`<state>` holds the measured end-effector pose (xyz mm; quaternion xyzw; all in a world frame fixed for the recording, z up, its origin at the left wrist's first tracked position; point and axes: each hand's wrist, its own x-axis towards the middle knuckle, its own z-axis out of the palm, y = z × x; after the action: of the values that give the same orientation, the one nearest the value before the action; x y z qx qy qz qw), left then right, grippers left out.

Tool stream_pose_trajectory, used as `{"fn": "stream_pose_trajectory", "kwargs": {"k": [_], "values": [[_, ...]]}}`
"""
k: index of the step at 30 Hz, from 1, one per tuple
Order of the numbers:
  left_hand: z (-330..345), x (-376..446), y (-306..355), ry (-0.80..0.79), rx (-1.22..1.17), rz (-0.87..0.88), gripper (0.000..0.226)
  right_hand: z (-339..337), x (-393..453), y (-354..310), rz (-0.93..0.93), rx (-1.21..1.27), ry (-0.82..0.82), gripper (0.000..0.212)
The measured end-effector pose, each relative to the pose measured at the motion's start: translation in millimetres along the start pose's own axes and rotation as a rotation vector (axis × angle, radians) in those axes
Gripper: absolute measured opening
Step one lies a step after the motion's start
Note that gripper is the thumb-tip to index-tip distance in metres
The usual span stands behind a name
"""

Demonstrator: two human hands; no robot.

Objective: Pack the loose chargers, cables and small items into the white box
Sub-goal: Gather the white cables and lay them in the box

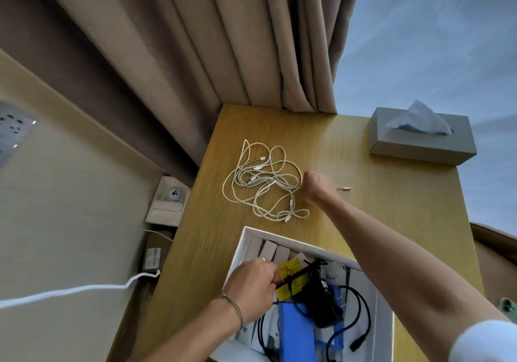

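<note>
The white box (253, 235) stands at the near edge of the wooden table (377, 221), filled with small white boxes, a yellow item (291, 279), a blue item (296, 331) and black cables (355, 314). My left hand (251, 291) is over the box's left side, closed on a black spring-handled tool (296, 275). A tangle of white cables (265, 185) lies on the table beyond the box. My right hand (316, 186) is closed at the tangle's right edge, gripping a cable strand. A small gold-tipped pin (344, 189) lies just right of that hand.
A grey tissue box (419, 143) sits at the table's far right. Brown curtains (223, 39) hang behind. Left of the table are a wall socket (14, 132), a white cord (70, 290) and a small holder with a white object (170, 196).
</note>
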<state>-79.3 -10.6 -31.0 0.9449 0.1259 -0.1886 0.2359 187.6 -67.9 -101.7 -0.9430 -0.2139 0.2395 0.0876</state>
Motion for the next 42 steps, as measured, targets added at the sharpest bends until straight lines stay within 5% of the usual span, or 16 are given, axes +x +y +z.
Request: {"fn": "stream_pose_trajectory", "kwargs": {"k": [5,16,19,23,25,27,31,34,37,42], "values": [[-5.6,-8.4,2.4,0.121,-0.024,0.095,0.017,1.7,-5.1,8.1,-0.014,-0.054,0.010,0.012],[-103.6,12.3,26.4,0.569,-0.320,0.269,0.022,-78.6,-93.3,-5.5,-0.344,0.500,0.362,0.020],[-129.3,30.1,35.1,0.617,-0.369,0.274,0.057,-111.5,-135.9,-12.7,-0.419,0.529,0.372,0.016],[-154.2,51.0,53.7,0.361,-0.491,0.292,0.105,-149.7,-183.4,-20.4,-0.484,0.544,0.319,0.014],[-160.1,56.2,67.3,0.227,-0.608,0.342,0.074,-164.0,-201.8,-24.9,-0.536,0.645,0.303,0.014],[-161.4,55.2,78.3,0.190,-0.715,0.424,0.012,-175.9,-214.5,-28.3,-0.594,0.773,0.314,0.011],[-166.6,36.1,95.6,0.118,-1.088,0.481,0.042,-180.5,-219.5,-28.3,-0.632,1.088,0.441,0.005],[-183.0,23.2,108.8,0.216,-1.416,0.395,0.047,-149.5,-217.9,-41.1,-0.575,1.329,0.152,0.035],[-209.9,15.7,109.1,0.240,-1.614,0.309,0.046,-110.7,-213.1,-56.8,-0.537,1.258,-0.113,0.059],[-245.2,6.7,40.6,0.574,-1.337,0.237,0.047,-97.8,-198.8,-28.8,-0.429,1.170,-0.033,0.046]]}}
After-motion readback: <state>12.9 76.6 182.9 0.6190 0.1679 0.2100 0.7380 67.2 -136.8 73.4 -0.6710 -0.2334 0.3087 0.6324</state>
